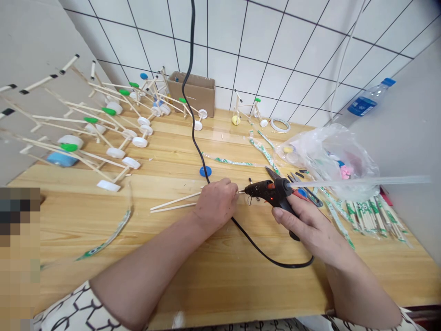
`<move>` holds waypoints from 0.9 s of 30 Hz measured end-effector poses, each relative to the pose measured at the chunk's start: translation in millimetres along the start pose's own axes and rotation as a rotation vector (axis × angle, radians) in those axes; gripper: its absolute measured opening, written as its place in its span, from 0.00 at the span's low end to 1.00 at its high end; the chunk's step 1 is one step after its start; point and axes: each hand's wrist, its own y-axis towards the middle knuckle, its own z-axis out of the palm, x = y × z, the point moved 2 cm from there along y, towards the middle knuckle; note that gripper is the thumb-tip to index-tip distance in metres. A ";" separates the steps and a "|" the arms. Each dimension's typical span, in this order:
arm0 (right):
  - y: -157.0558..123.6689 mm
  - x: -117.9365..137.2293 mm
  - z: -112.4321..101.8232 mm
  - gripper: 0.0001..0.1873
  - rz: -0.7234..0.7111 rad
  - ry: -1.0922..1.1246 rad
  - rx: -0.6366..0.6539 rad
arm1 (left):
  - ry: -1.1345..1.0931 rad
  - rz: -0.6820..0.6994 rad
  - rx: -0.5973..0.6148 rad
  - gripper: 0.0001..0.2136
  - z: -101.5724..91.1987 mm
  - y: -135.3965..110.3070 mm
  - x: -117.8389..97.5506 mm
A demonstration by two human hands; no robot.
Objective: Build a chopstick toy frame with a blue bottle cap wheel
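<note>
My left hand is shut around the ends of two thin wooden sticks, which run out to the left across the table. My right hand grips a black hot glue gun by its handle. The gun's nozzle points left and sits right beside my left hand, close to the stick ends. A long clear glue stick runs from the back of the gun off to the right. The gun's black cord loops across the wooden table under my arms.
Several stick-and-bottle-cap wheeled models stand at the left, with a cardboard box behind them. To the right are a plastic bag of caps, wrapped chopsticks, and a water bottle. A blue cap lies near my hands.
</note>
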 end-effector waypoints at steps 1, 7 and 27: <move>-0.2 0.0 0.1 0.13 0.005 0.000 0.002 | 0.000 0.000 -0.001 0.12 0.1 -0.1 0.1; -1.0 -0.5 1.0 0.12 0.013 0.012 0.007 | -0.001 0.013 -0.011 0.11 -0.2 -0.4 0.2; -1.8 -2.8 -12.8 0.16 0.061 0.077 -0.058 | 0.000 0.013 -0.014 0.12 2.2 0.9 1.4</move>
